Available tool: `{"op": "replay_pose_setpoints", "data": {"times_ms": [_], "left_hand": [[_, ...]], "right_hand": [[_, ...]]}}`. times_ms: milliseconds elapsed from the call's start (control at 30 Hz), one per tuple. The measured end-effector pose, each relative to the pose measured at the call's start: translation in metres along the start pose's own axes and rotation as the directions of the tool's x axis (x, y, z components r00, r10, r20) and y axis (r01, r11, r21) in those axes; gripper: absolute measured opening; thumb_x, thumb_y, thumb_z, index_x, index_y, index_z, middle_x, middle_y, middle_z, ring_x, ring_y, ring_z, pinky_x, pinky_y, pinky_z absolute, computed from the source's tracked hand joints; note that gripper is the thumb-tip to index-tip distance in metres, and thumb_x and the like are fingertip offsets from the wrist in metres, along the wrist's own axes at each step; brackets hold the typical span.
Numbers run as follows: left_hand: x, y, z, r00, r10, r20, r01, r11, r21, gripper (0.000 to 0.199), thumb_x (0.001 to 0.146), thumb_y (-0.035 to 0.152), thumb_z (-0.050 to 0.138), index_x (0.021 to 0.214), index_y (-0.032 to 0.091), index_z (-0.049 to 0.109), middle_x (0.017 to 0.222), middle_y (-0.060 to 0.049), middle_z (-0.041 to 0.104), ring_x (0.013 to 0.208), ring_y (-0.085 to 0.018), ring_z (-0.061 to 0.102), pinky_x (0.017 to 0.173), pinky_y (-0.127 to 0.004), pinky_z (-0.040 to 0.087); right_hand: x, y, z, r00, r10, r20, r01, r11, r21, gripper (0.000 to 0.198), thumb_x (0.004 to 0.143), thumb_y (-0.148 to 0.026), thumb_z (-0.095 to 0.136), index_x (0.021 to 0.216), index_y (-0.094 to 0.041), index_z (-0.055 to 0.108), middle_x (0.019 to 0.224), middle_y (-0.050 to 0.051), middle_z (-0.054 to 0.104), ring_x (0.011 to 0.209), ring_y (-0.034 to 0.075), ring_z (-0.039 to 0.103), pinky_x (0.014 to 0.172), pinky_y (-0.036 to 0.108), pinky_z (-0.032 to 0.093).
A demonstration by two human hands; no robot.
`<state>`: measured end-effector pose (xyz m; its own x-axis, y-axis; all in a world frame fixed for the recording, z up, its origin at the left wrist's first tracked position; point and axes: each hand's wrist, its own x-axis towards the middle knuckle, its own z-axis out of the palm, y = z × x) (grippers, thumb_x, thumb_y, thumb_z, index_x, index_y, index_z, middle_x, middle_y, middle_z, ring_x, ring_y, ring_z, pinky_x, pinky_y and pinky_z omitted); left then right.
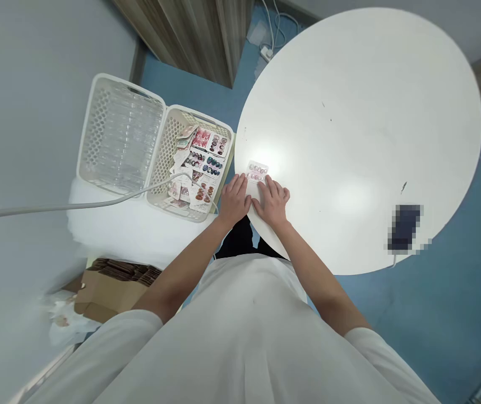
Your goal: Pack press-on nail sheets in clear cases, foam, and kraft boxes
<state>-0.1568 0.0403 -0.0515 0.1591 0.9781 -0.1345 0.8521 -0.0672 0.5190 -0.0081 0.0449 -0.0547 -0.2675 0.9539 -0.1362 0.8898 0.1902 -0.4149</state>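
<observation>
A small clear pack of press-on nails (257, 170), pale pink and in two rows, lies near the rounded edge of the white table (362, 112). My left hand (235, 197) rests at the table edge, fingers stretched forward, fingertips by the pack's near left corner. On the other side, my right hand (273, 201) lies with its fingers spread, the index fingertip at the pack's near right corner. Both thumbs point toward each other below the pack. Whether the fingertips press on the pack or only touch its edge is hard to make out.
To the left, a white basket (156, 191) holds several nail cards (200, 163); another basket (84, 134) holds clear plastic cases (125, 137). A pale cable (76, 206) crosses over them. A blurred dark object (405, 227) lies on the table's right. A cardboard box (106, 294) stands lower left.
</observation>
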Motion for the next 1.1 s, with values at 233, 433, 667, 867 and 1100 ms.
{"op": "replay_pose_setpoints", "data": {"times_ms": [233,433,667,867,1100], "left_hand": [[-0.032,0.026,-0.002,0.995,-0.025,-0.101,0.037,0.993,0.116,0.049,0.085,0.028,0.039,0.131,0.012,0.04,0.14,-0.013,0.04,0.133,-0.027,0.029,0.102,-0.042,0.028],[-0.081,0.052,0.008,0.974,-0.133,-0.184,0.157,0.98,0.121,0.044,0.085,0.028,0.041,0.126,0.014,0.046,0.136,-0.012,0.045,0.131,-0.026,0.033,0.102,-0.043,0.029],[-0.126,0.051,0.003,0.932,-0.265,-0.248,0.293,0.953,0.08,0.04,0.083,0.029,0.045,0.12,0.016,0.052,0.133,-0.012,0.048,0.129,-0.027,0.035,0.101,-0.044,0.032],[-0.151,0.032,-0.02,0.881,-0.347,-0.323,0.375,0.927,0.026,0.035,0.083,0.031,0.046,0.115,0.02,0.055,0.126,-0.01,0.053,0.124,-0.027,0.042,0.1,-0.044,0.034],[-0.199,-0.007,-0.052,0.833,-0.427,-0.353,0.437,0.898,-0.056,0.033,0.083,0.032,0.047,0.113,0.021,0.056,0.121,-0.007,0.057,0.114,-0.024,0.049,0.096,-0.042,0.037]], "right_hand": [[-0.037,0.012,-0.027,0.99,-0.141,0.032,0.143,0.982,-0.125,0.049,0.086,-0.045,0.039,0.128,-0.021,0.044,0.141,0.011,0.038,0.124,0.03,0.033,0.099,0.048,0.016],[-0.071,0.025,-0.032,0.959,-0.283,0.023,0.283,0.958,-0.046,0.041,0.086,-0.042,0.042,0.12,-0.022,0.051,0.132,0.01,0.049,0.118,0.027,0.041,0.1,0.046,0.015],[-0.084,0.026,-0.034,0.915,-0.398,0.06,0.395,0.917,0.057,0.029,0.087,-0.031,0.042,0.111,-0.022,0.056,0.116,0.008,0.061,0.107,0.022,0.05,0.1,0.045,0.014],[-0.069,-0.004,-0.031,0.885,-0.456,0.089,0.449,0.889,0.095,0.026,0.088,-0.026,0.04,0.104,-0.023,0.059,0.096,0.005,0.068,0.092,0.02,0.058,0.1,0.046,0.015],[-0.041,-0.091,-0.015,0.83,-0.551,0.092,0.538,0.833,0.13,0.028,0.088,-0.029,0.037,0.101,-0.022,0.061,0.098,0.007,0.068,0.093,0.021,0.06,0.098,0.046,0.018]]}}
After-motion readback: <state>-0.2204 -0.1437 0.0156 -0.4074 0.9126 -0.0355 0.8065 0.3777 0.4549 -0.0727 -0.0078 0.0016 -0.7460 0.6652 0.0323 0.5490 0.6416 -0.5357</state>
